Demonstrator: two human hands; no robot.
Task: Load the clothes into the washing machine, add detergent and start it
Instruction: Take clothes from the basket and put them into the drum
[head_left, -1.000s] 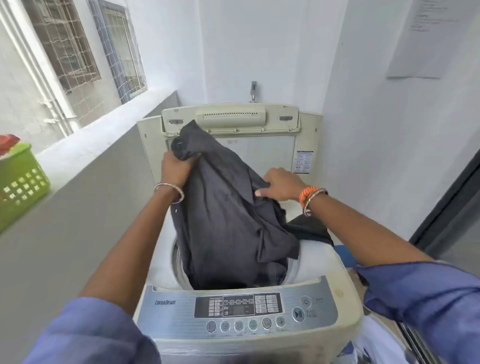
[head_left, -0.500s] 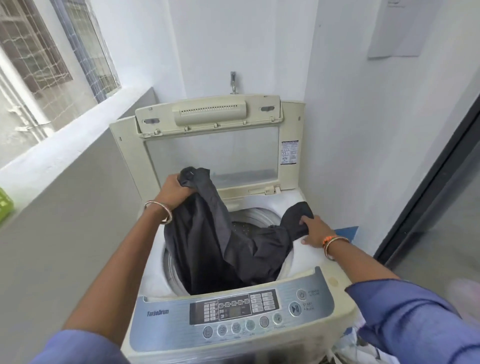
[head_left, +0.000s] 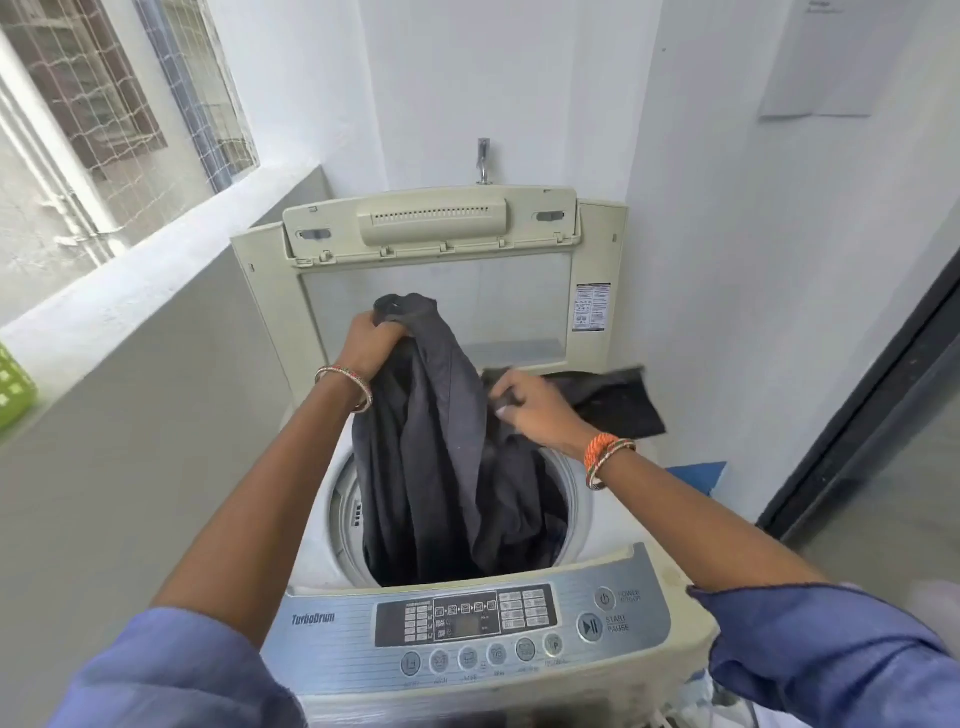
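Garment: we see the dark garment (head_left: 431, 447) half inside the drum opening (head_left: 343, 509) of the washing machine (head_left: 332, 639), its lower part down in the drum, its upper part raised above it.
Left hand: the left hand (head_left: 371, 343) clenches a bunch of the cloth's top end, above the rear-left of the drum opening.
Right hand: the right hand (head_left: 540, 410) pinches a fold of the same cloth, over the rear-right rim of the drum opening.
Stray flap: a loose flap (head_left: 613, 400) of the cloth lies outside, on the top deck right of the drum opening and below the raised lid (head_left: 431, 228).
Risk, flap: we judge it could stay outside and be caught by the lid if it is not drawn in.
Risk, bunching: dropped as one wad, the cloth may sit lopsided in the drum.
Risk, panel: a trailing sleeve might brush the control panel (head_left: 467, 623), in front of the drum opening.
Detergent: none in view.
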